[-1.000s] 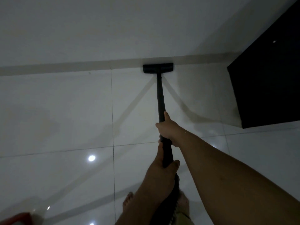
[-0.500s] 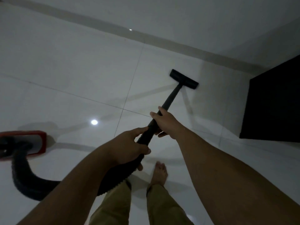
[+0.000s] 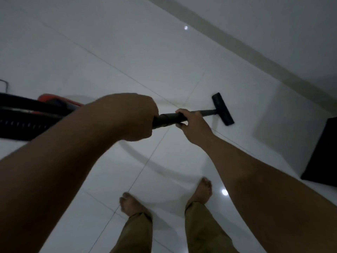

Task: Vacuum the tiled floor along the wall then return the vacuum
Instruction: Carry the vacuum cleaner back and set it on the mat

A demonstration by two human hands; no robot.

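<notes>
With both hands, left hand (image 3: 135, 115) and right hand (image 3: 191, 123), fingers curled around the vacuum wand (image 3: 169, 118), the floor nozzle (image 3: 222, 109) has withdrawn from the wall (image 3: 273, 24), indicating the wall pass is ending.

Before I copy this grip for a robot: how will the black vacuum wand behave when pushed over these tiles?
The wand looks like a straight rigid tube, so pushes from the left hand and right hand probably reach the floor head directly. The glossy floor suggests easy sliding. The ribbed hose behind likely flexes and drags.
</notes>
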